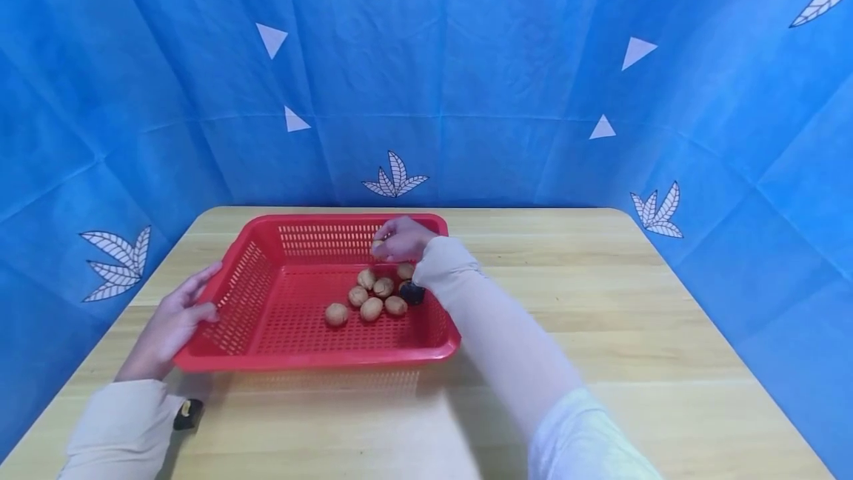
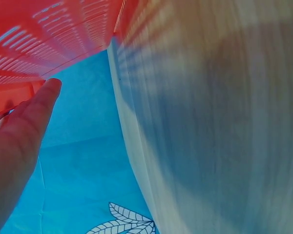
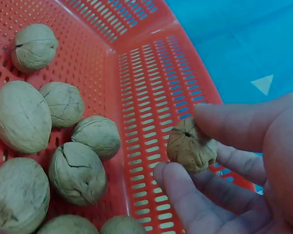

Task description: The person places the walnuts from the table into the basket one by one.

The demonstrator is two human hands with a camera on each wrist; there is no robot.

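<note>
A red plastic basket (image 1: pixel 313 361) with slotted walls stands on the table. My left hand (image 1: pixel 169 324) grips its left rim, the thumb over the edge; in the left wrist view a finger (image 2: pixel 27 122) lies along the basket's outside. Above the basket's back right part, my right hand (image 1: pixel 403 239) pinches a walnut (image 3: pixel 191 146) between thumb and fingertips, close to the slotted wall. Several tan walnuts (image 1: pixel 371 309) lie together on the basket floor, toward the right side. Part of that group is hidden behind the right wrist.
The light wooden table (image 1: pixel 566 302) extends to the right of the basket. A blue curtain (image 1: pixel 506 80) with white leaf and triangle prints surrounds the table at the back and sides. Small black devices sit at the left wrist (image 1: pixel 188 415) and right wrist (image 1: pixel 412 292).
</note>
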